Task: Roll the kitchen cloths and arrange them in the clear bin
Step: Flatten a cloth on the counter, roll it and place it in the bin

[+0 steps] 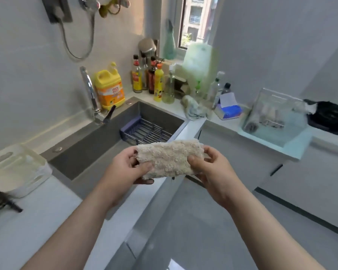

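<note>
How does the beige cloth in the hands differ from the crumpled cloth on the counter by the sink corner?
The beige cloth is spread flat between the left hand and right hand, in the air; the crumpled cloth lies bunched on the counter. The beige cloth is tan all over; the crumpled cloth is whitish with green tints. Neither is rolled or in the clear bin.

Open air over floor right up to bin [292, 121] front. Flanked close by tissue box [227, 112] on L, black hob [330, 115] on R. Partly filled w/ rolls [265, 115]. Crowded w/ bottles [156, 82] at back corner; blocked by rack [144, 131] in sink [98, 152].
</note>
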{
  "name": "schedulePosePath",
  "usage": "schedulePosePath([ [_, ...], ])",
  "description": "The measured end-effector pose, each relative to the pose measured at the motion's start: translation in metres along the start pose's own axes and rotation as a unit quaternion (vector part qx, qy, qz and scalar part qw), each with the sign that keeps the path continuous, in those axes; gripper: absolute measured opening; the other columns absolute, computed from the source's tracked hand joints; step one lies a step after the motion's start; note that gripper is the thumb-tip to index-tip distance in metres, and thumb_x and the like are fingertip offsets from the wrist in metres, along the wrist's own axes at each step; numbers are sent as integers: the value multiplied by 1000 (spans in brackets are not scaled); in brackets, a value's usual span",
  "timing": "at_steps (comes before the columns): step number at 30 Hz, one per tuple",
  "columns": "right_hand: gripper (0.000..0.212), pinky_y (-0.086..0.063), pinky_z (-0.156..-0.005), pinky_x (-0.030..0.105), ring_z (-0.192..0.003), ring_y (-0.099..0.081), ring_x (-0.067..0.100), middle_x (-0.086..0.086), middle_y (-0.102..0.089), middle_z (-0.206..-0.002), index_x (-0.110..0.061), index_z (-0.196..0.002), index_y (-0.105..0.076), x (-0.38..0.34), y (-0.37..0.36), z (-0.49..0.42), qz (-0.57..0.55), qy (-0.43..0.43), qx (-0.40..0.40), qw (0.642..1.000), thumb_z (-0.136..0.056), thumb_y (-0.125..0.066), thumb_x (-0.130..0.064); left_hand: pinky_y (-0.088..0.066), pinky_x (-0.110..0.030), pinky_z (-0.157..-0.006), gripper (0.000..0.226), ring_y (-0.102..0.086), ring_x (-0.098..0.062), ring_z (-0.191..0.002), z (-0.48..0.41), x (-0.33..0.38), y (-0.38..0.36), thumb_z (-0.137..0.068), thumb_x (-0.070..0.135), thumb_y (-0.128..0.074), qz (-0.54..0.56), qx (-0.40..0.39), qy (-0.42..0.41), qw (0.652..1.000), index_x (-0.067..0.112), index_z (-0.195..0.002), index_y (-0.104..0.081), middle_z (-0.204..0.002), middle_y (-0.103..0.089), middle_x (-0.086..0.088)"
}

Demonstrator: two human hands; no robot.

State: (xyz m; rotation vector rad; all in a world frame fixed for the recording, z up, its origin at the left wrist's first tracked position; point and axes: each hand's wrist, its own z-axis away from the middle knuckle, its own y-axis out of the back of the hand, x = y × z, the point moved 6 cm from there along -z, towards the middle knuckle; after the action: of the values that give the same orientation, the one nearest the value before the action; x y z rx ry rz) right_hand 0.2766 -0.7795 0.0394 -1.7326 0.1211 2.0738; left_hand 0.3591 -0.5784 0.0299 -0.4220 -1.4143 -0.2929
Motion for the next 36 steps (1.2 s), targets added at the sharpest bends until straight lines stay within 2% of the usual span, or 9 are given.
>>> schedulePosePath([
  [4, 40, -56, -85, 35, -98, -70, 27, 12, -73, -106, -9, -122, -56, -46, 83, -4, -24, 39, 46, 998, -85, -67, 1, -54, -25, -61, 37, -70, -21, -89, -53, 22, -95, -87, 0, -64, 8, -75, -24, 997, 21, -117, -59, -106, -73, -3],
  [10, 51, -54, -92, 36, -109, -66, 33, 17, -70, -114, -5, -124, -54, -86, 180, -26, -59, 83, 95, 990, -81, -56, 21, -54, -37, -93, 59, -66, -26, -109, -126, 36, -214, -69, -2, -70, 44, -196, -3, 980, 13, -124, -58, -118, -69, -10],
  [15, 34, -55, -80, 28, -92, -67, 28, 15, -73, -98, 1, -104, -64, -96, 254, -76, -93, 84, 189, 974, -83, -48, 22, -57, -26, -75, 41, -69, -22, -92, -209, 26, -287, -74, -1, -72, 22, -217, 1, 976, 10, -112, -66, -103, -74, -10],
  [21, 27, -52, -89, 42, -74, -68, 17, 6, -73, -88, -5, -107, -62, -120, 322, -160, -106, 65, 261, 957, -87, -55, 12, -53, -30, -71, 29, -67, -17, -83, -326, 21, -353, -86, -5, -64, -37, -251, -6, 967, 16, -105, -70, -97, -75, -6],
  [25, 25, -57, -82, 38, -78, -69, 16, 4, -74, -88, -13, -104, -62, -138, 361, -206, -113, 52, 298, 946, -90, -56, 7, -50, -25, -68, 22, -66, -8, -77, -393, 27, -396, -87, 0, -65, -99, -288, -28, 952, 15, -102, -70, -87, -75, 1],
  [29, 29, -55, -90, 37, -92, -70, 17, 4, -74, -100, -17, -113, -64, -152, 392, -236, -178, 78, 320, 927, -93, -54, 1, -52, -20, -72, 22, -65, -6, -76, -437, 21, -438, -85, 3, -69, -126, -300, -39, 945, 24, -91, -71, -80, -74, 8],
  [31, 26, -57, -89, 35, -104, -69, 21, 8, -72, -111, -12, -117, -62, -157, 410, -253, -223, 88, 328, 914, -95, -54, -2, -52, -18, -70, 19, -63, -3, -72, -454, 13, -460, -84, 3, -70, -121, -292, -33, 948, 22, -88, -67, -69, -70, 15],
  [33, 18, -58, -86, 32, -101, -70, 21, 12, -73, -108, -2, -111, -64, -161, 432, -272, -279, 89, 336, 895, -95, -55, -4, -48, -12, -61, 16, -60, 3, -64, -470, 5, -482, -85, 2, -69, -123, -286, -29, 950, 17, -86, -63, -63, -66, 19],
  [36, 13, -58, -85, 31, -91, -72, 20, 15, -75, -95, 6, -100, -63, -161, 465, -305, -344, 76, 327, 877, -94, -53, 3, -49, -12, -63, 22, -67, -1, -77, -493, -9, -512, -84, 0, -69, -119, -275, -14, 954, 13, -101, -64, -87, -73, 11],
])
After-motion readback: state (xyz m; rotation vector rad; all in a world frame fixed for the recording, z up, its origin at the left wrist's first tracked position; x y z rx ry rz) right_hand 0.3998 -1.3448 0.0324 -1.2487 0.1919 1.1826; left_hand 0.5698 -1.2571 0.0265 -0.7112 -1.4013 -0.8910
